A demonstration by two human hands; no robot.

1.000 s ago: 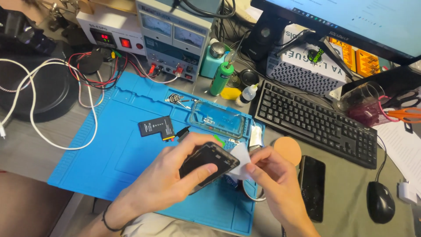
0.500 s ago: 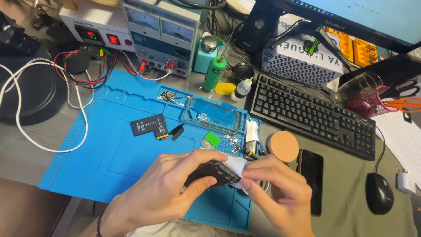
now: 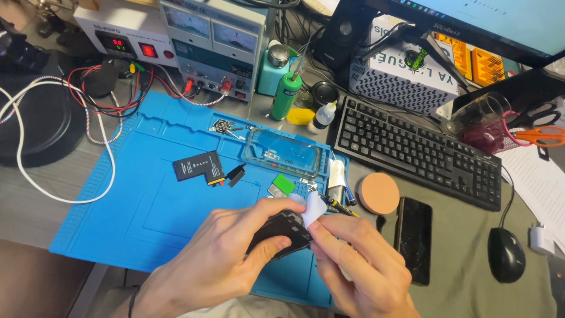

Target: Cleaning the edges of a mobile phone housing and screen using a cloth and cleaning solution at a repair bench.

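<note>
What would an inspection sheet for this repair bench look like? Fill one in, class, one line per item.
Surface: blue mat on a grey desk.
Job's things: dark phone, white wipe pressed against it.
Clutter: clear case, small battery, green bottle, round tan pad, second phone lying flat.
Hands: left hand grips the dark phone; right hand pinches the wipe.
Cables: white cable looped at left; red and black leads by the power supply.
Surroundings: keyboard, mouse, scissors, monitor above.
</note>
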